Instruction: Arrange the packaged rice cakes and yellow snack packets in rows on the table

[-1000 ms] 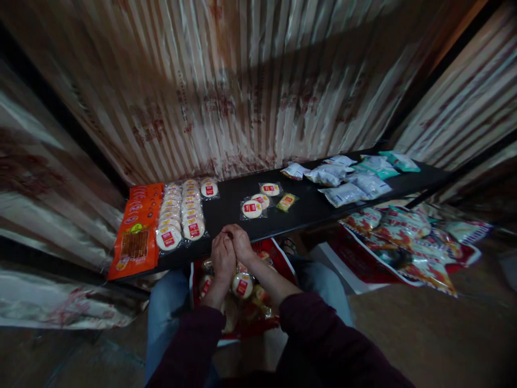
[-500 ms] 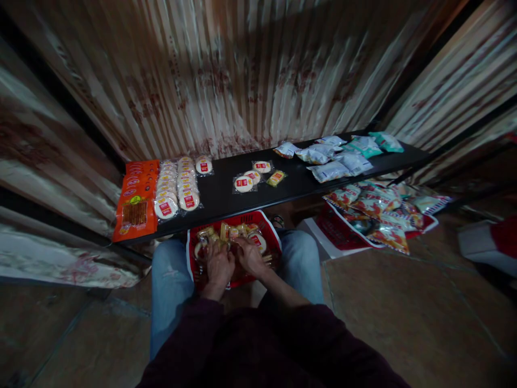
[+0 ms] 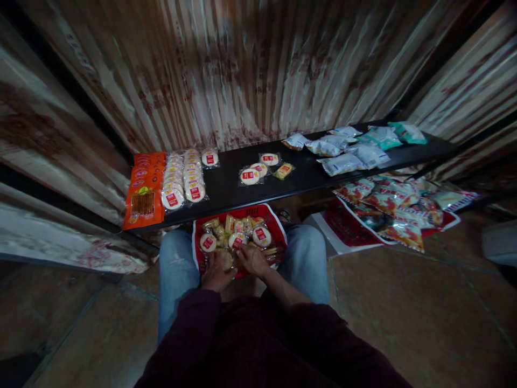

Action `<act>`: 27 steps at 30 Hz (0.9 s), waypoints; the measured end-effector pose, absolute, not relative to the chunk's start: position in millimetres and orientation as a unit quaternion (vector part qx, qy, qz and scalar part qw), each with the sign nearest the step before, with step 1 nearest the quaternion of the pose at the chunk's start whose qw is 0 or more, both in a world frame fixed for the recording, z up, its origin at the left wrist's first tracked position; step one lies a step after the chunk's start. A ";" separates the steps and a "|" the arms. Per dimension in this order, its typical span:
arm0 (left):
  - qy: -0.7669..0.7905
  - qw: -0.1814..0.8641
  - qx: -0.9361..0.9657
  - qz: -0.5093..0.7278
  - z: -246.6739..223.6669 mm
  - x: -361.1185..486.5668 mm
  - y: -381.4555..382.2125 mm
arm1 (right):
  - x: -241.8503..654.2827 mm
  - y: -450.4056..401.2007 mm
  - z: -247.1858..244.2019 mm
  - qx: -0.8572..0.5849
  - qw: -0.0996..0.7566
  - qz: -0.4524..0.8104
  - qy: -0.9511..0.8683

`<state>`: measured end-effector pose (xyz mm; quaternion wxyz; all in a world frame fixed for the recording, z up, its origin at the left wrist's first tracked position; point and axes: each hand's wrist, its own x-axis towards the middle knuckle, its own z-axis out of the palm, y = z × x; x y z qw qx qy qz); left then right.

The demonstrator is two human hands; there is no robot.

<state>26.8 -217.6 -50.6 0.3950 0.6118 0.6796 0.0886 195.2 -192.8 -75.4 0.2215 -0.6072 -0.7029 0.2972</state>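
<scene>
Behind everything hangs a pleated curtain [image 3: 258,81] with reddish flowers, and the light is rather dim. The red basket [image 3: 252,211], with a white edge, is between the person's knees, and a black shelf [image 3: 226,188] runs just beyond it. Inside the basket lie crackers [image 3: 262,236], round, flat and white, in clear shiny wrapping with red labels. Among them are small yellow packets [image 3: 230,223]. The left hand [image 3: 218,274] is at the basket's near left part, and the right hand [image 3: 254,261] is at its near middle, just beside one cracker. Both hands have bent fingers; whether these grip something, I cannot tell.
</scene>
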 end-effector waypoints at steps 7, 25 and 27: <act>0.677 0.431 0.575 0.161 -51.7 29.6 -210.7 | 190.5 -193.3 -71.0 -0.574 0.211 0.380 -0.694; 0.561 0.651 0.299 0.415 -69.0 45.8 -197.1 | 191.9 -179.9 -63.6 -0.449 0.409 0.686 -0.399; 0.566 0.649 0.286 0.421 -68.7 44.0 -195.9 | 190.3 -181.2 -62.2 -0.446 0.400 0.682 -0.420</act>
